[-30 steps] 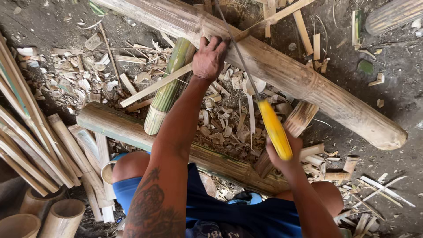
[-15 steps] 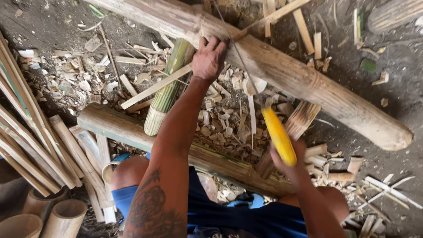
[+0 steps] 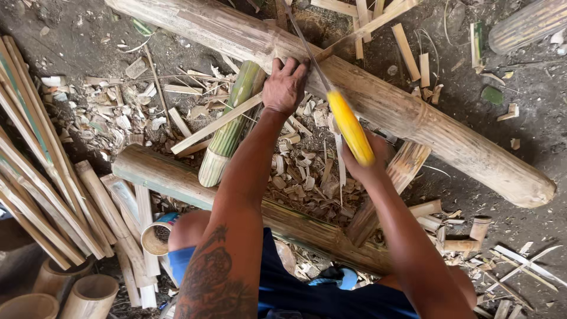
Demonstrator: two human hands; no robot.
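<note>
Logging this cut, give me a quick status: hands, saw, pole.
Left hand pressed flat on the big bamboo pole. Right hand gripping the yellow-handled saw, blade on the pole. Chips and offcuts litter the ground below.

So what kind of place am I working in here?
Probably an outdoor or open-shed bamboo workshop with a bare dirt floor. A thick bamboo pole lies across the ground, split strips are stacked at one side, and chips and shavings litter the earth.

The saw's handle (image 3: 351,128) is showing glossy yellow plastic, its blade (image 3: 307,48) dull grey metal. The thick bamboo pole (image 3: 378,106) is looking dry, matt and rough; the chips (image 3: 304,171) are lying pale and splintery.
</note>
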